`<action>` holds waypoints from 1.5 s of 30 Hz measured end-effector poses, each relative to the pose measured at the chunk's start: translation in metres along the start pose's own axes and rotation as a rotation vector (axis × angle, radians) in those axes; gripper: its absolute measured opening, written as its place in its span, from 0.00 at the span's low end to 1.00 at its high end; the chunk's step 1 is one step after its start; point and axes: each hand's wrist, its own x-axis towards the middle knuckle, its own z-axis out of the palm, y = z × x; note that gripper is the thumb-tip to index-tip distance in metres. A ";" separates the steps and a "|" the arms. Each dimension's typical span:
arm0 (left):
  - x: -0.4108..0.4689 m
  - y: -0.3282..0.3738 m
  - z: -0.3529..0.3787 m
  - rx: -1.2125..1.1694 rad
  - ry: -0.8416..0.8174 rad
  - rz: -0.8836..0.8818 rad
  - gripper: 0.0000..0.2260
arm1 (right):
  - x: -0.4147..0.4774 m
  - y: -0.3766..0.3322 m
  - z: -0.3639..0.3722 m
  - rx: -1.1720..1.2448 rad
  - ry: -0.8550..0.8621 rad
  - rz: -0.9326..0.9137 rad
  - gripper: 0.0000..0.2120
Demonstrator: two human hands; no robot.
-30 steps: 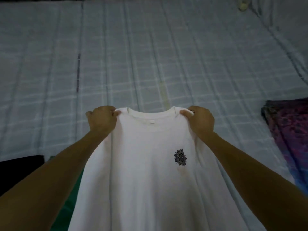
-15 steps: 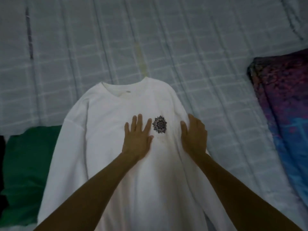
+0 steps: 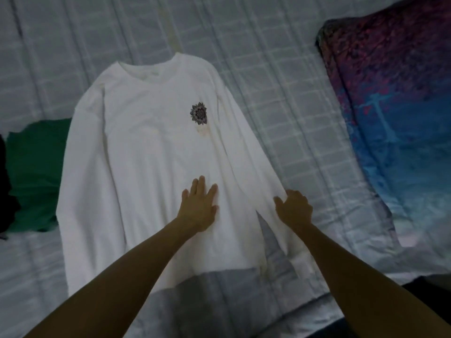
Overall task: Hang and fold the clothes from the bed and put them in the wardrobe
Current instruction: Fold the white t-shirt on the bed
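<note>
A white long-sleeved shirt [image 3: 151,152] now lies flat and face up on the bed [image 3: 280,76], its collar pointing toward the far edge and its hem toward the near edge where you stand. A second ago you were holding it up by both shoulders; since then you have laid it down, and both hands have slid from chest height down toward the hem.

Your left hand [image 3: 199,208] rests palm down on the lower front of the shirt, fingers straight and slightly spread, pressing the cloth flat. Your right hand [image 3: 294,207] has moved off the body of the shirt to the sleeve [image 3: 246,152] on the right side; its fingers are curled over the sleeve's lower part and appear to pinch it, though the fingertips are hidden under the hand.

A small dark flower print [image 3: 199,113] sits on the chest. A green garment [image 3: 31,172] lies just beside the shirt toward the bed's left edge, partly under the shirt's other sleeve. A purple and blue patterned cloth [image 3: 395,106] lies toward the right edge, apart from the shirt.

The shirt looks spread and smoothed, so the fold itself probably starts here, likely by bringing that sleeve across the front. Nothing is folded yet, and the wardrobe is not in view.
</note>
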 end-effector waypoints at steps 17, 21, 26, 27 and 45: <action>-0.151 -0.096 0.033 -0.184 0.135 -0.394 0.21 | -0.207 -0.164 0.009 0.184 -0.632 -0.670 0.24; -0.166 -0.099 0.044 -0.368 0.227 -0.382 0.21 | -0.205 -0.151 0.021 0.354 -0.347 -0.628 0.13; -0.155 -0.079 0.056 -0.429 0.328 -0.232 0.23 | -0.183 -0.136 0.026 0.243 -0.204 -0.510 0.13; -0.148 -0.075 0.056 -0.442 0.336 -0.220 0.24 | -0.179 -0.135 0.028 0.213 -0.204 -0.495 0.14; -0.130 -0.014 0.028 -0.138 -0.221 0.152 0.24 | -0.151 -0.117 0.015 0.504 0.253 -0.349 0.11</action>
